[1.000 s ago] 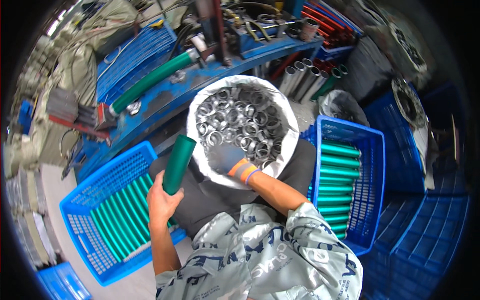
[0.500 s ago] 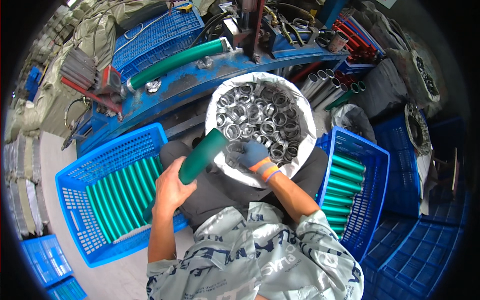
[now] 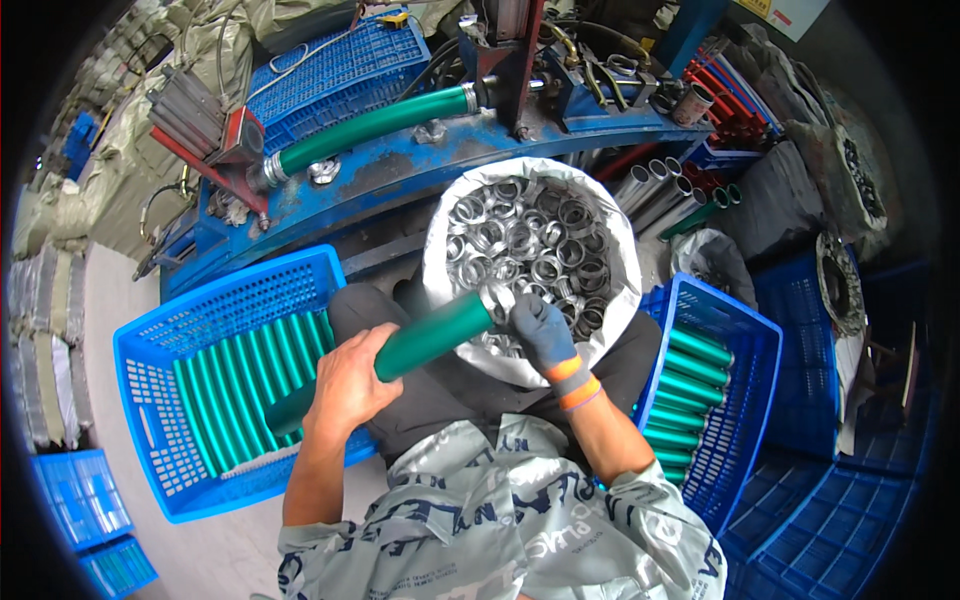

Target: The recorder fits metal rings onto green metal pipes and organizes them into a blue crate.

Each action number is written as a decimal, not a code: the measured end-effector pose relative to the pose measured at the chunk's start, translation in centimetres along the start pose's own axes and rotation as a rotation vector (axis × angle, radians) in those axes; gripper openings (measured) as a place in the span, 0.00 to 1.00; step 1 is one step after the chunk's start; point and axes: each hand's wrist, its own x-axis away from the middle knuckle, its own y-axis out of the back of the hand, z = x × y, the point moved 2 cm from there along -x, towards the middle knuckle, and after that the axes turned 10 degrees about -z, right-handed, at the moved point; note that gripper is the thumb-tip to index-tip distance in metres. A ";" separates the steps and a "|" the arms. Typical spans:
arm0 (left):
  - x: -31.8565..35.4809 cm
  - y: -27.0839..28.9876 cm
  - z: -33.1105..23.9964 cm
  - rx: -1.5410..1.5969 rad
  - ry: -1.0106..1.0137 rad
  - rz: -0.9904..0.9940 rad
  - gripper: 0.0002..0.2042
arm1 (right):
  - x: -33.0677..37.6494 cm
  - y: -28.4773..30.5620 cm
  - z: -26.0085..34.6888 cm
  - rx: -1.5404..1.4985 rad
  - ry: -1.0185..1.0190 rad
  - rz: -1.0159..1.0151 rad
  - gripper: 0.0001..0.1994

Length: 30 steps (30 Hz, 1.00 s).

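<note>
My bare left hand (image 3: pixel 350 385) is wrapped around a green tube (image 3: pixel 432 338) at about its middle. The tube tilts up to the right over my lap, its lower end above the left crate. At its upper end is a shiny metal ring (image 3: pixel 497 302), held by my right hand (image 3: pixel 541 330) in a dark blue glove with an orange and grey cuff. The ring meets the tube's end; how far it sits on it I cannot make out. Just beyond, between my knees, stands a white sack (image 3: pixel 628 275) full of loose metal rings (image 3: pixel 545 250).
Blue crates with green tubes stand at my left (image 3: pixel 130 370) and right (image 3: pixel 765 370). Across the front runs a blue metal bench (image 3: pixel 370 185), where another green tube (image 3: pixel 375 127) lies between fittings. Metal pipes (image 3: pixel 660 190) and further sacks are at the right.
My right hand has come up out of the rings with one and brought it to the tube's end. My left hand has tipped the tube lower, toward the right.
</note>
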 end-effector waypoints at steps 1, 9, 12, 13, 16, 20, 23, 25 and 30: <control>-0.1 0.0 -0.3 0.005 -0.013 0.012 0.30 | 0.2 0.4 -0.2 0.071 0.081 0.014 0.09; 0.9 0.7 0.0 -0.002 -0.061 -0.038 0.28 | 2.5 -2.7 3.6 0.032 0.087 0.158 0.18; 0.9 0.5 0.0 -0.045 -0.068 -0.039 0.30 | 2.5 -2.6 4.5 0.066 -0.009 0.114 0.28; 1.0 0.4 0.0 -0.071 -0.089 -0.059 0.30 | 2.3 -2.7 4.7 0.143 0.015 0.144 0.31; 0.9 -0.5 0.6 -0.052 -0.092 -0.095 0.29 | 1.8 -3.1 5.2 0.228 0.087 0.165 0.33; 1.1 -1.6 1.3 0.001 -0.091 -0.143 0.29 | 1.0 -3.5 4.8 0.066 0.082 0.207 0.39; 1.2 -1.3 1.5 0.079 -0.082 -0.174 0.29 | -3.4 -0.6 4.4 0.015 0.074 0.242 0.42; 1.9 -0.5 1.8 0.159 -0.022 -0.203 0.31 | -6.5 0.7 5.1 -0.100 -0.027 0.033 0.40; 2.7 2.7 3.1 0.633 0.221 -0.324 0.31 | -11.3 1.0 -2.1 0.965 0.215 0.027 0.41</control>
